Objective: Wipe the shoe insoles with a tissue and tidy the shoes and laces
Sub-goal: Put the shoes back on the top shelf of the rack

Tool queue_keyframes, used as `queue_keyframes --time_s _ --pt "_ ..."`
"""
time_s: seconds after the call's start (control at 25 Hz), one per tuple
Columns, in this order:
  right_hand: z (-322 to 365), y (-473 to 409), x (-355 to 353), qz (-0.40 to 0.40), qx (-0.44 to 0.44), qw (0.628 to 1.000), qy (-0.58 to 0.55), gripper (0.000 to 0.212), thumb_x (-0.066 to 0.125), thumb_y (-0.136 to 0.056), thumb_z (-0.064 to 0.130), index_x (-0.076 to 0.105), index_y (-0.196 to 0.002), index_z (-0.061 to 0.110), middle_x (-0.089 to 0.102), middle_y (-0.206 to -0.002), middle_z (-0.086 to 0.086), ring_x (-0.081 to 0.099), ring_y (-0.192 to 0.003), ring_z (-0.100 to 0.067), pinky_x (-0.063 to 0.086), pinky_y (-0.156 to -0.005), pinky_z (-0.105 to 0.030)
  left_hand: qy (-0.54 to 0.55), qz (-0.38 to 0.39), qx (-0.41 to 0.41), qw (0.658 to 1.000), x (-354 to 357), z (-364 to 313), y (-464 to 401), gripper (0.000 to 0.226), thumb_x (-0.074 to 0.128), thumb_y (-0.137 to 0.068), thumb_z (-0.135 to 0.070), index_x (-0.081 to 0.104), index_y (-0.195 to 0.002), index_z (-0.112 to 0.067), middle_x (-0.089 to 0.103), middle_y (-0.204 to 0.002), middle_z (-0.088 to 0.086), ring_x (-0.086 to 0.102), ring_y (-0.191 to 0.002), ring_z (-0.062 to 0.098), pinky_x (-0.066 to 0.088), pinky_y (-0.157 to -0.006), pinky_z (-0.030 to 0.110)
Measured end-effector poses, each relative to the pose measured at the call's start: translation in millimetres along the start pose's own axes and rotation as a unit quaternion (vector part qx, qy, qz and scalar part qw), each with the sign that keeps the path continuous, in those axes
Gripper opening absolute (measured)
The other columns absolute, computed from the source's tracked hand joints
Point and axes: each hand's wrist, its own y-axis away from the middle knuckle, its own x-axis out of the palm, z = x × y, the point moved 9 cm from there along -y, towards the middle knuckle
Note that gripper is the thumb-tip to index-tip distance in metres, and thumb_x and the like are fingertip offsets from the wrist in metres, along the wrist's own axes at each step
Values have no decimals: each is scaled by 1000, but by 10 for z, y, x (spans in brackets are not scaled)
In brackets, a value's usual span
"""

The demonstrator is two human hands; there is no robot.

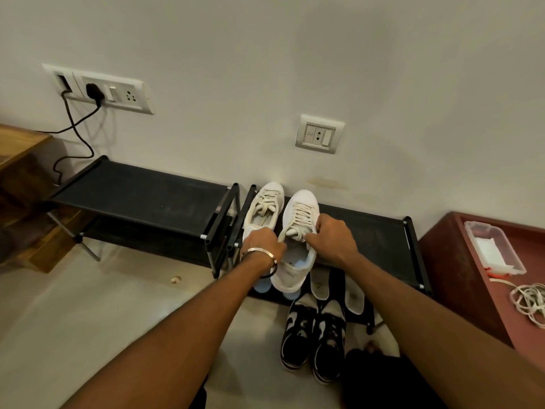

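Nearest, black sneakers on the floor; beyond, left hand and right hand each pinching the laces of the right white shoe on the rack, beside its mate, toes to the wall

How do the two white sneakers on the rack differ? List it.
The right white sneaker is held at its collar by both hands (left hand, right hand); the left white sneaker is ungripped. The right one's heel overhangs the rack; the left one sits farther back. Both are laced.
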Motion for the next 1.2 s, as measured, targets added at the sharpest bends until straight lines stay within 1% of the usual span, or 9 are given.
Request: queue_keyframes --time_s 0.08,0.24,0.36,0.48,0.68,0.84,1.04,1.12,1.2 --pt "-28 -220 -7 0 -5 1000 -2 32 65 -79 36 60 -102 15 69 -103 -7 66 -89 -26 58 -75 -43 10 1 -9 1000 32 -43 -195 24 61 -85 -28 69 -84 -6 69 -89 15 65 -87 32 45 -65 30" --pt "-104 -627 124 11 -8 1000 10 29 65 -79 33 61 -100 14 70 -100 -6 65 -84 -24 58 -73 -41 17 3 -14 1000 145 -56 -605 27 60 -85 -27 69 -87 -1 71 -93 18 66 -87 34 40 -60 29" --pt "-153 -859 243 18 -13 1000 14 30 66 -79 33 62 -102 14 70 -101 -6 65 -85 -24 59 -74 -41 8 2 -21 1000 214 -35 -830 27 59 -86 -29 69 -87 -4 70 -92 15 66 -88 32 41 -62 29" --pt "-198 -1004 319 19 -17 1000 18 30 65 -81 33 62 -103 13 70 -102 -7 65 -87 -25 58 -74 -42 5 -5 -26 1000 290 -46 -982 25 60 -87 -29 68 -84 -5 70 -88 15 67 -84 32 45 -62 29" --pt "-287 -1099 362 8 -29 999 14 27 65 -82 29 63 -100 9 70 -96 -9 65 -82 -26 58 -72 -41 -39 -48 -30 998 326 -112 -1117 20 60 -89 -25 68 -92 -7 70 -95 13 67 -90 31 45 -64 31" --pt "-272 -1092 349 -11 -48 999 -14 21 67 -83 27 65 -93 8 71 -92 -10 65 -80 -25 58 -73 -42 -77 -72 -14 994 294 -204 -1136 16 59 -91 -18 66 -99 -7 70 -102 14 66 -97 31 48 -70 33" --pt "-216 -1085 335 -28 -59 998 -14 18 67 -82 26 61 -88 10 69 -86 -11 63 -75 -25 57 -70 -41 -111 -95 -4 989 267 -203 -1109 15 56 -93 -13 67 -100 -6 70 -102 15 67 -96 30 48 -70 31" --pt "-224 -1076 357 -29 -52 998 -21 18 67 -84 26 60 -90 10 70 -90 -11 63 -76 -25 56 -70 -39 -134 -90 4 987 269 -254 -1086 17 55 -93 -10 66 -104 -5 69 -105 16 66 -99 30 50 -75 32" --pt "-219 -1030 368 -26 -44 998 -23 22 66 -87 27 60 -100 10 70 -99 -10 64 -84 -25 56 -72 -37 -145 -87 12 986 250 -312 -1051 18 54 -93 -8 65 -106 -5 68 -107 15 66 -101 30 50 -75 33"
